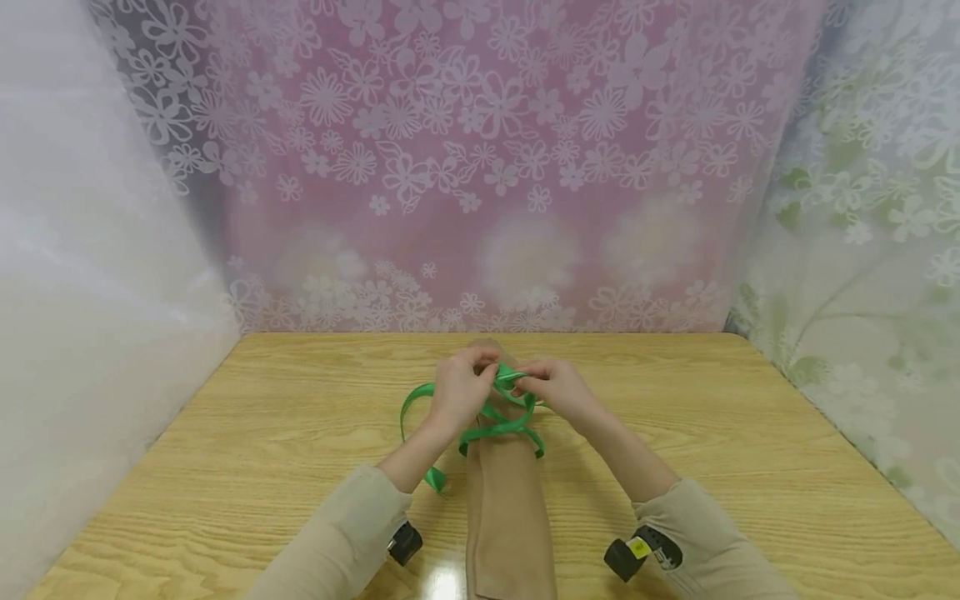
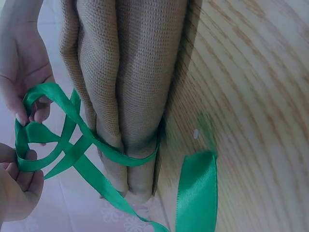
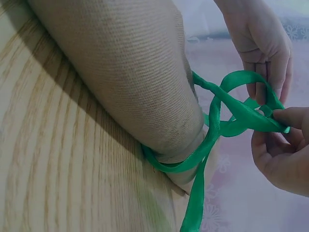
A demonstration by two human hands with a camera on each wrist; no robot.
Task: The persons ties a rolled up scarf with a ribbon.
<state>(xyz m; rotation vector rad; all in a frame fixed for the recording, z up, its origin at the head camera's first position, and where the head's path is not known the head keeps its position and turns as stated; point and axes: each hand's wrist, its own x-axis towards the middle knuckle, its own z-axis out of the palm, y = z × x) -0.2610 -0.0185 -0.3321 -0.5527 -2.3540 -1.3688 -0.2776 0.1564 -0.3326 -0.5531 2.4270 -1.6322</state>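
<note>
A long, folded bundle of tan cloth (image 1: 513,517) lies lengthwise on the table, with a green ribbon (image 1: 498,429) around it toward its far end. Above the bundle, my left hand (image 1: 461,387) pinches the ribbon between thumb and fingers. Close on its right, my right hand (image 1: 558,387) also pinches it. In the left wrist view the ribbon (image 2: 91,179) crosses itself and loops between both hands. From the right wrist view, the band (image 3: 178,166) passes under the cloth (image 3: 140,82). One loose ribbon tail (image 1: 435,479) hangs left of the bundle.
The wood-grain table (image 1: 300,417) ends at a pink flowered backdrop (image 1: 480,167). Pale sheeting (image 1: 90,250) stands to the left and a flowered sheet (image 1: 870,250) to the right. Dark wrist devices (image 1: 405,543) are strapped over both sleeves.
</note>
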